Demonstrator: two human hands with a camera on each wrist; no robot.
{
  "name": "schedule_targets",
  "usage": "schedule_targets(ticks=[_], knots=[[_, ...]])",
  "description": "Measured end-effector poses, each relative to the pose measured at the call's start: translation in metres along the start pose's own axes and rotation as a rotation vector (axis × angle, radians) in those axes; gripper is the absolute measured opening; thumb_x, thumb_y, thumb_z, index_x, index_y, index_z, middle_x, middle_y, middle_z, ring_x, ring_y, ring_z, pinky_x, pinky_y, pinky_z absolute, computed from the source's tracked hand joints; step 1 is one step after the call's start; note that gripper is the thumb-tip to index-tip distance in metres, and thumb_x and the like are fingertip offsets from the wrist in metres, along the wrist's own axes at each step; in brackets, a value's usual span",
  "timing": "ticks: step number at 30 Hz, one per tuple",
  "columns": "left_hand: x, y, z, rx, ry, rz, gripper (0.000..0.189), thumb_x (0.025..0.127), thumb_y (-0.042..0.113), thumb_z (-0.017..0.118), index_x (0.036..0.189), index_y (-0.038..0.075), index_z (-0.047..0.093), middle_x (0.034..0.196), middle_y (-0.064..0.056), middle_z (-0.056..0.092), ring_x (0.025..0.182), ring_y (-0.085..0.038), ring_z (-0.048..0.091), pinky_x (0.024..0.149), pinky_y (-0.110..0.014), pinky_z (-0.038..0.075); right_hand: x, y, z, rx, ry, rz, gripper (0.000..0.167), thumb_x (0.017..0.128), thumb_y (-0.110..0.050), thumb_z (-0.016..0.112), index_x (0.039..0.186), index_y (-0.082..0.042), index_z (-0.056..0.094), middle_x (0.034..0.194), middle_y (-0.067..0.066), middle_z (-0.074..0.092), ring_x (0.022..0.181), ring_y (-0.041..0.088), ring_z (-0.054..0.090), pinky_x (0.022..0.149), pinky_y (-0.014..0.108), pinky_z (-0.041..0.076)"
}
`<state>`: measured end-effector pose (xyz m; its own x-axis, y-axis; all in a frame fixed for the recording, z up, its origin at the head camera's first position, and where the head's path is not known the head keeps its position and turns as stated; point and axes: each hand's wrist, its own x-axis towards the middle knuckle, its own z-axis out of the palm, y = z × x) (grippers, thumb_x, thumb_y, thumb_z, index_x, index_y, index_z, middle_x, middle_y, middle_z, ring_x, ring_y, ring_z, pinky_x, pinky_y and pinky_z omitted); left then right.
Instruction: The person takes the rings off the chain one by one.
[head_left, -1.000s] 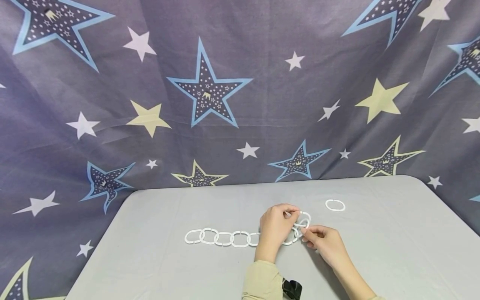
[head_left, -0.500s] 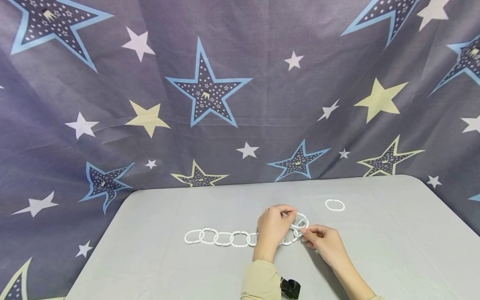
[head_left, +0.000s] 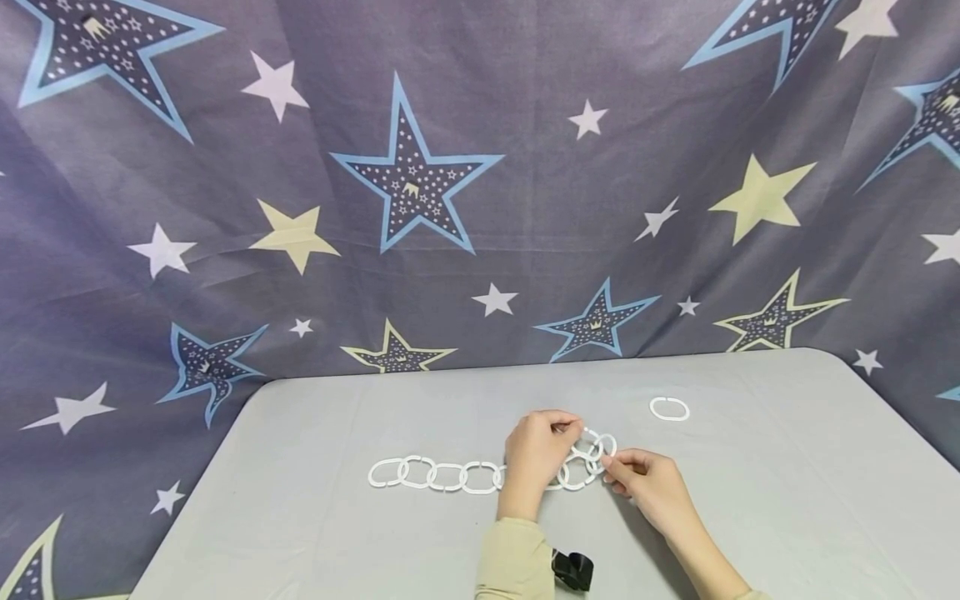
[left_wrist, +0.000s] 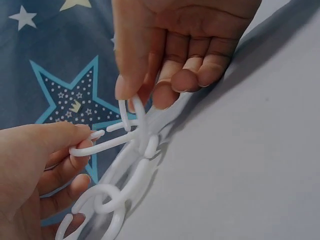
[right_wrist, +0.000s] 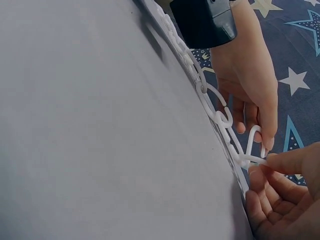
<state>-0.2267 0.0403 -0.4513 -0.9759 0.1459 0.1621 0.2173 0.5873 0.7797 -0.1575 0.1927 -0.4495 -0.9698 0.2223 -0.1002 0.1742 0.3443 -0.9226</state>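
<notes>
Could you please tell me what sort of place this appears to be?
It is probably a simple indoor workspace: a grey table stands before a hanging star-patterned cloth, and a white chain lies partly on it.

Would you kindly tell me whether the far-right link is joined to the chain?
Separate: that link lies on the table, clearly apart from the chain.

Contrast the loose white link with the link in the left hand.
The loose link lies flat on the table; the held link is pinched in the left hand. The loose link sits apart from the chain, while the held link crosses another link. The loose link shows its whole outline; the hand partly covers the held link. Both are white loops with a gap.
</notes>
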Motion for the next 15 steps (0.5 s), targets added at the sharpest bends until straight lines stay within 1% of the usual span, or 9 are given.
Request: schedule_targets(ticks=[5,9,15], knots=[[0.0,-0.004,-0.005,-0.009,-0.009,-0.017,0.011,0.089,0.033,0.072,0.093,0.026,0.08,0.082,0.018,0.072,0.074,0.0,0.063,0.073,-0.031,0.049,0.0,0.001,0.0,-0.001,-0.004,-0.003,0.022,0.092,-0.013,0.069,0.097,0.009,0.071,0.073,0.005,0.068,0.064,0.014,0.061,0.056,0.023,0.049],[0.0,-0.007,-0.009,-0.006,-0.032,-0.009,0.011,0.089,0.033,0.073,0.093,0.025,0.08,0.086,0.015,0.073,0.078,-0.003,0.064,0.077,-0.034,0.05,0.0,0.001,0.0,0.001,-0.004,-0.007,0.022,0.092,-0.012,0.069,0.097,0.009,0.071,0.074,0.006,0.069,0.065,0.015,0.062,0.057,0.023,0.05],[-0.001,-0.01,-0.014,-0.014,-0.071,0.0,0.012,0.089,0.032,0.073,0.094,0.024,0.08,0.083,0.015,0.072,0.079,-0.003,0.064,0.079,-0.035,0.049,0.0,0.001,0.0,-0.014,-0.001,-0.014,0.021,0.092,-0.012,0.069,0.097,0.009,0.071,0.074,0.006,0.069,0.065,0.014,0.062,0.057,0.023,0.05]])
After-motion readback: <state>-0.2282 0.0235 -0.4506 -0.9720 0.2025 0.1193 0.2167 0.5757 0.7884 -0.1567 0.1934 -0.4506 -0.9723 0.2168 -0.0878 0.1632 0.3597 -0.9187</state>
